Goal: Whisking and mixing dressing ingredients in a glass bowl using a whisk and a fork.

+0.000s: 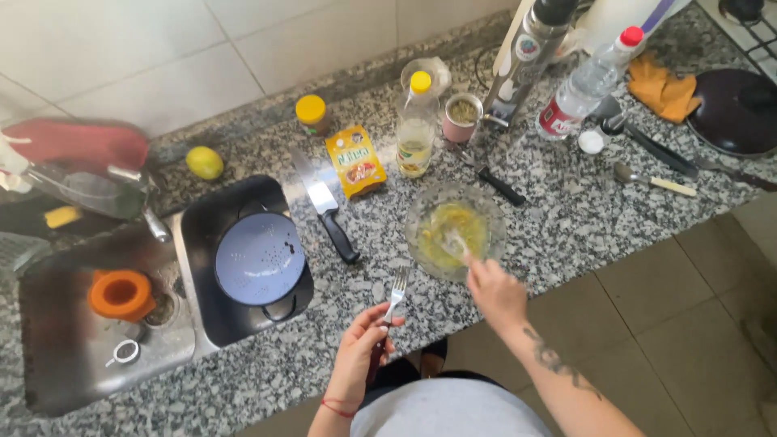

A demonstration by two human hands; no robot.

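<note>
Two bare hands at work over a speckled granite counter (566,218), seen from above.

Left hand (362,348): raised from the lower edge, wrist bent back, red cord about the wrist; fingers curled shut round the handle of a fork (395,293), tines pointing up and away from the body, held just above the counter's front edge.

Right hand (495,293): forearm tattooed, reaching in from lower right, fingers closed on a second utensil (455,243) whose blurred end sits in the yellow mixture; its kind cannot be told.

Glass bowl (455,228): clear, round, yellow mixture inside, on the counter just ahead of the right hand, between the two arms and the back row of containers.

Nearby items:
- black-handled knife (325,205), lying left of the bowl;
- yellow packet (354,160), flat, behind the knife;
- oil bottle (416,126) with yellow cap, upright behind the bowl;
- pink cup (462,117), beside the oil bottle;
- clear bottle (584,84) with red cap, tilted, far right;
- blue colander (260,257), resting in a black pan at the sink's edge;
- lemon (205,162), by the wall;
- orange cup (121,294), in the steel sink (73,364).
</note>
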